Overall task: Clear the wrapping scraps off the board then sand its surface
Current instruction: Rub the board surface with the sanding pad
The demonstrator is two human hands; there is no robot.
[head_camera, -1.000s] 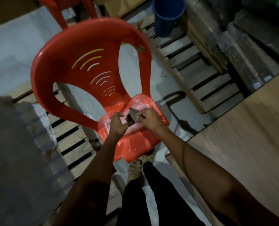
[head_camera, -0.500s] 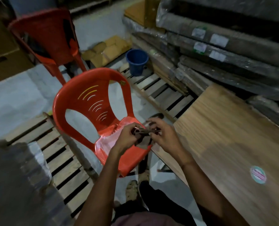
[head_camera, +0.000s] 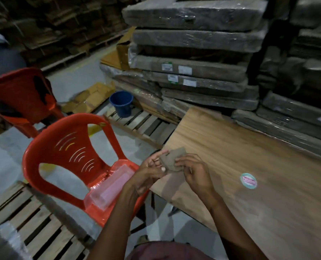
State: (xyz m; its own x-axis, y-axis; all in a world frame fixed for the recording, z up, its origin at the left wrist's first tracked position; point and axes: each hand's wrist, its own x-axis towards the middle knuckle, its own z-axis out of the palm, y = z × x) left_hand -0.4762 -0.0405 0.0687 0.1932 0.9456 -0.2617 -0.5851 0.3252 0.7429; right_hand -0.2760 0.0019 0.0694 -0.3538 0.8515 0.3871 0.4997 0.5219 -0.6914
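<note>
head cam shows both hands, left hand (head_camera: pixel 148 171) and right hand (head_camera: pixel 194 172), pinching a folded sandpaper piece (head_camera: pixel 172 160) over the board (head_camera: pixel 268 166) corner, probably shaping it for sanding.

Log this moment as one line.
left hand: holds sandpaper piece | right hand: pinches it | board: untouched, sticker on it
</note>
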